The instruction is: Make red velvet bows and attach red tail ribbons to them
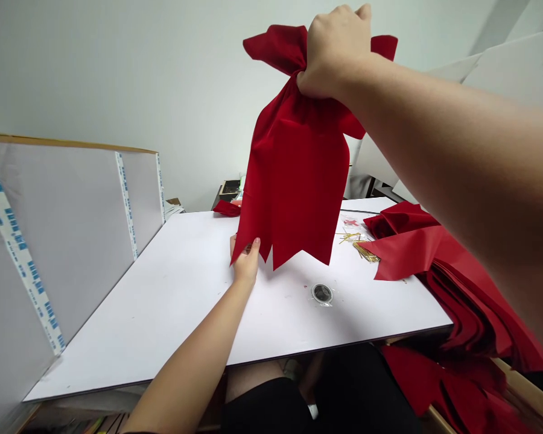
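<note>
A large red velvet bow (294,181) hangs in the air above the white table (172,301). My right hand (332,51) is closed round the bow's gathered knot, holding it up high. The bow's long notched tails hang down toward the table. My left hand (245,260) pinches the lower left corner of one tail, just above the table surface.
A stack of red velvet pieces (434,265) lies on the table's right edge and spills below. Gold wire ties (359,244) lie beside it, a small roll of clear tape (322,293) sits mid-table, and white boards (72,229) stand at the left.
</note>
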A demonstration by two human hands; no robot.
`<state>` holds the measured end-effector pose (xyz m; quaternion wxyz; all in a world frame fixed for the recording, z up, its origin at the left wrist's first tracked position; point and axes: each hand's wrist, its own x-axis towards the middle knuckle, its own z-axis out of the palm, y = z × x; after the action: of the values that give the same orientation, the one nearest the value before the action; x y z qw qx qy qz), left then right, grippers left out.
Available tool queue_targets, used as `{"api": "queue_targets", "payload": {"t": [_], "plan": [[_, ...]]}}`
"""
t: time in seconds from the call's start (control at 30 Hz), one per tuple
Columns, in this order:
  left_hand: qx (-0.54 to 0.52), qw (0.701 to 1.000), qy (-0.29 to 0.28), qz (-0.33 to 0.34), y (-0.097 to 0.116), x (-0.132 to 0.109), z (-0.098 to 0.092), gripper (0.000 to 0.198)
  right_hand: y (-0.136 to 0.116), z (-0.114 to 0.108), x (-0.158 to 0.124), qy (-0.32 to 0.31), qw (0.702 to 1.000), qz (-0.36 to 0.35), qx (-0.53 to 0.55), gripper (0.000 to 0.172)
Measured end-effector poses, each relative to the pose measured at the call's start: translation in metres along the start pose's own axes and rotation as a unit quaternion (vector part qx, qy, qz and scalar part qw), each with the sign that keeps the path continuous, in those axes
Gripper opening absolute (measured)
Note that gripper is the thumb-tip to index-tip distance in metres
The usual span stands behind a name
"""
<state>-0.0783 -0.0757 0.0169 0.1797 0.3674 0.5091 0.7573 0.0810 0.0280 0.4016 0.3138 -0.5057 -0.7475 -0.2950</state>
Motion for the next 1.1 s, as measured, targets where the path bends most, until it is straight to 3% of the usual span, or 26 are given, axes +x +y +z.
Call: {"api": "queue_targets", "payload": {"t": [0.1, 0.27, 0.47, 0.63, 0.73, 0.83, 1.0, 1.1], "plan": [[0.011, 0.998, 0.026, 0.050, 0.005, -0.002, 0.001, 0.044, 0.009, 0.001, 0.005, -0.011, 1.000, 0.027, 0.001, 0.033], [-0.025, 0.998, 0.051, 0.020, 0.014, -0.012, 0.008, 0.048, 0.019, -0.001, 0.011, -0.014, 0.998, 0.061, 0.008, 0.037], [-0.080, 0.996, 0.016, 0.041, 0.026, -0.022, 0.015, 0.039, 0.026, -0.006, 0.016, -0.029, 0.993, 0.113, 0.030, 0.022], [-0.044, 0.996, -0.014, 0.071, 0.029, -0.023, 0.013, 0.022, 0.033, -0.005, 0.017, -0.039, 0.990, 0.125, 0.049, 0.033], [-0.021, 0.996, -0.027, 0.079, 0.031, -0.024, 0.011, 0.022, 0.033, -0.006, 0.014, -0.038, 0.988, 0.132, 0.067, 0.036], [-0.006, 0.998, -0.043, 0.054, 0.032, -0.024, 0.008, 0.025, 0.029, -0.010, 0.010, -0.038, 0.986, 0.138, 0.084, 0.039], [-0.061, 0.991, -0.122, 0.003, 0.026, -0.019, 0.004, 0.039, 0.016, -0.019, 0.005, -0.051, 0.986, 0.108, 0.112, 0.037], [-0.062, 0.989, -0.129, -0.025, 0.024, -0.017, 0.006, 0.044, 0.006, -0.026, 0.001, -0.045, 0.987, 0.090, 0.125, 0.038]]}}
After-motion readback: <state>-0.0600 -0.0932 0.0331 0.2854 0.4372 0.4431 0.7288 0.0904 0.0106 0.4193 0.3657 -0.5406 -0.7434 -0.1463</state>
